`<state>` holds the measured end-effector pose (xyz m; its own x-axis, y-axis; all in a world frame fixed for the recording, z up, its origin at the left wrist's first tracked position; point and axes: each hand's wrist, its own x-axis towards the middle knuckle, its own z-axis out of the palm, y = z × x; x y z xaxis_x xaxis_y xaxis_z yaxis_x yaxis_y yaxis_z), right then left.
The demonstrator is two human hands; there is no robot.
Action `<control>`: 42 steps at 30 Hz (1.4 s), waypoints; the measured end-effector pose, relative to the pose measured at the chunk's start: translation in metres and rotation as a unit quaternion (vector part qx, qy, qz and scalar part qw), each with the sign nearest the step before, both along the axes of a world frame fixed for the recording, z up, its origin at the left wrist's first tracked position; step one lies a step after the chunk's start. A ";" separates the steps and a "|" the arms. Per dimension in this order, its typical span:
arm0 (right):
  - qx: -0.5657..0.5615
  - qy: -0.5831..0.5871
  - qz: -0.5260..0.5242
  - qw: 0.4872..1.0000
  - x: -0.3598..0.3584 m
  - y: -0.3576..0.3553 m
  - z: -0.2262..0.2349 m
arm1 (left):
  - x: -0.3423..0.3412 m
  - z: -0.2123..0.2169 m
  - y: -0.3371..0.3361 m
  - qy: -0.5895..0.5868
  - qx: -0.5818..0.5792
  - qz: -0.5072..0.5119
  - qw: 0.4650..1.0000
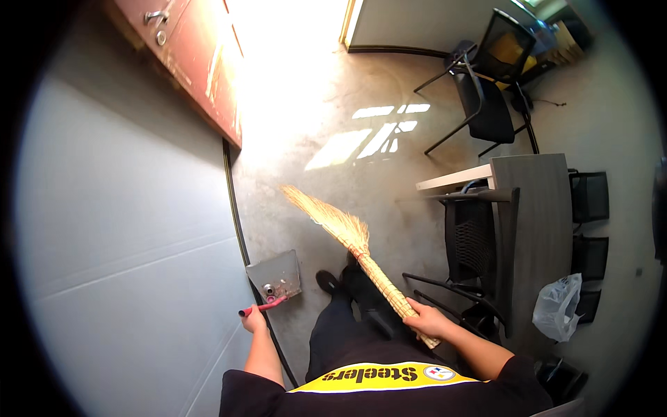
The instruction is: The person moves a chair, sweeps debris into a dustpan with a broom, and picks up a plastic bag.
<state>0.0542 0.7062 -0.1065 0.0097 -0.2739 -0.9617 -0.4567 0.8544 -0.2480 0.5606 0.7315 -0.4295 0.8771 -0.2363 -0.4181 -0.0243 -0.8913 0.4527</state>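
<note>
The right hand [429, 321] grips a straw broom [347, 233], its bristles on the grey floor [333, 111]. The left hand [254, 319] holds a dustpan [276, 276] flat by the wall [125, 243]. Chairs [479, 104] and a table [538, 215] crowd the right; open floor lies ahead toward the door [201, 48].

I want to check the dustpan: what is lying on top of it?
On the grey dustpan, held low by the left hand, lie a small pink round piece and a metallic one. Dust is too fine to tell.

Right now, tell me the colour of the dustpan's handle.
Red or pinkish-red; the dustpan handle shows best in the head view, held by the left hand.
</note>
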 end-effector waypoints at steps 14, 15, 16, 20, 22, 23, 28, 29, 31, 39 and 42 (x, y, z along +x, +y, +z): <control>0.048 -0.208 -0.464 0.860 0.029 -0.029 -0.036 | 0.049 0.037 -0.167 0.034 -0.136 -0.175 0.975; 0.041 -0.175 -0.451 0.874 0.042 -0.031 -0.036 | 0.056 0.035 -0.179 0.043 -0.106 -0.198 0.973; 0.033 -0.156 -0.434 0.887 0.057 -0.034 -0.042 | 0.062 0.029 -0.196 0.054 -0.082 -0.225 0.969; 0.026 -0.092 -0.410 0.907 0.100 -0.020 -0.050 | 0.059 0.022 -0.233 0.041 -0.078 -0.341 0.936; 0.033 -0.076 -0.426 0.901 0.127 -0.034 -0.056 | 0.067 0.003 -0.245 0.016 -0.101 -0.387 0.916; 0.035 -0.099 -0.459 0.882 0.138 -0.039 -0.059 | 0.066 -0.001 -0.253 0.010 -0.102 -0.400 0.911; 0.086 -0.155 -0.587 0.790 0.155 -0.034 -0.061 | 0.047 -0.003 -0.300 -0.024 -0.096 -0.435 0.895; 0.085 -0.172 -0.583 0.790 0.157 -0.035 -0.060 | 0.046 -0.005 -0.311 -0.007 -0.114 -0.436 0.893; 0.098 -0.189 -0.586 0.782 0.163 -0.040 -0.055 | 0.038 -0.010 -0.332 0.005 -0.086 -0.439 0.894; 0.094 -0.236 -0.575 0.778 0.174 -0.037 -0.043 | 0.002 -0.032 -0.374 -0.008 0.040 -0.485 0.874; 0.072 -0.229 -0.526 0.816 0.194 -0.033 -0.040 | 0.003 -0.034 -0.362 -0.023 0.023 -0.483 0.875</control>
<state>0.2485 0.6735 -0.1465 0.2088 -0.2465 -0.9464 0.6605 0.7492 -0.0494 0.5639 0.3694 -0.4635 0.2929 -0.8605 -0.4169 -0.7941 -0.4618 0.3952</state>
